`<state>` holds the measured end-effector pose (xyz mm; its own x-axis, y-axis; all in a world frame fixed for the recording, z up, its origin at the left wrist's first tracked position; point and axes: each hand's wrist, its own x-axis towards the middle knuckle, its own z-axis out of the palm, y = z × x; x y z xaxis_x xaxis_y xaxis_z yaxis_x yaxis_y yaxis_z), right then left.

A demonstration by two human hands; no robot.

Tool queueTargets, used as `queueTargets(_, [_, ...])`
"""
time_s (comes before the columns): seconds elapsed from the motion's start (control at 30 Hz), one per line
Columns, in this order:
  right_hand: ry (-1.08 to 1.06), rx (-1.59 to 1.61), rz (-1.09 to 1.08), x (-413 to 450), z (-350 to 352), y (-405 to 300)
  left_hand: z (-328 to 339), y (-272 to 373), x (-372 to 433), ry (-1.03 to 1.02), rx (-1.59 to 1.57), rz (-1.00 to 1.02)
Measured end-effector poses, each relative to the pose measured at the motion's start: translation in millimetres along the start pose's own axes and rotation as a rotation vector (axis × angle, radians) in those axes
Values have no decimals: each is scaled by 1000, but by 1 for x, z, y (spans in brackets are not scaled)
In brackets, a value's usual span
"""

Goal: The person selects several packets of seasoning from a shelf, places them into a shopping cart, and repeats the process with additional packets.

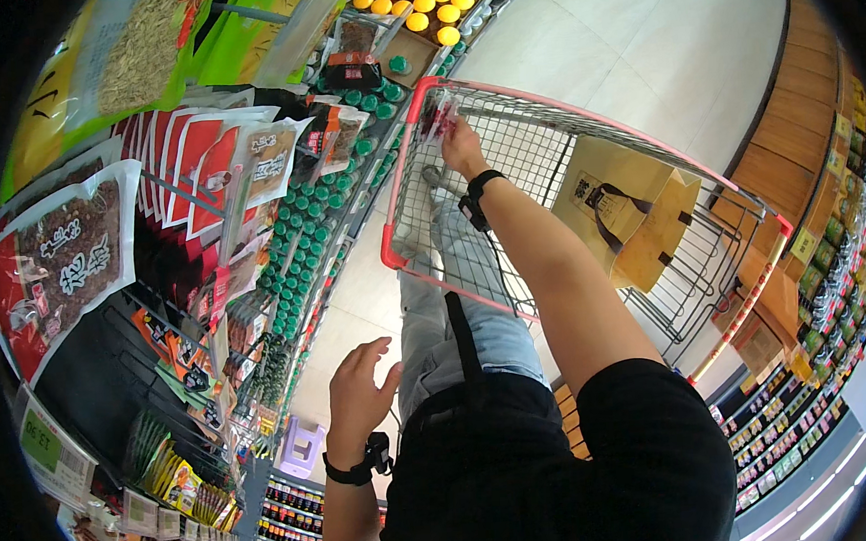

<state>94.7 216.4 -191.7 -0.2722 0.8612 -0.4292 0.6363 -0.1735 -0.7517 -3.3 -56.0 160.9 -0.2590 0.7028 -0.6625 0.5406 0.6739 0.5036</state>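
Note:
My right hand reaches over the far end of a wire shopping cart with a red plastic rim. In its fingers is a small clear packet with dark red contents, which I cannot make out further. My left hand hangs near my thigh, fingers apart and curved, holding nothing. A brown paper bag with dark handles lies in the cart, toward the handle end. Both wrists wear black bands with small devices.
At left, hanging spice packets stick out on metal hooks. Rows of green-capped bottles stand below, and yellow-capped containers sit beyond. A purple step stool is on the floor. Wooden-fronted shelves line the right side.

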Motion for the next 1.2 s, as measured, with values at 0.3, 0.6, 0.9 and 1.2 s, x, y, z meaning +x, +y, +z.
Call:
queueTargets(0.3, [-134,-22,15,9,3,14,-7,-9,2,5,19,60])
queueTargets(0.6, [-266,188,108,19,-15,33,1,-3,3,-26,-105,106])
queueTargets(0.9, [-271,19,225,-8,-73,60,-1,7,-16,21,-124,216])
queueTargets(1.2, [-554,459,67,-200,-57,-77,-17,-59,-125,277,-58,370])
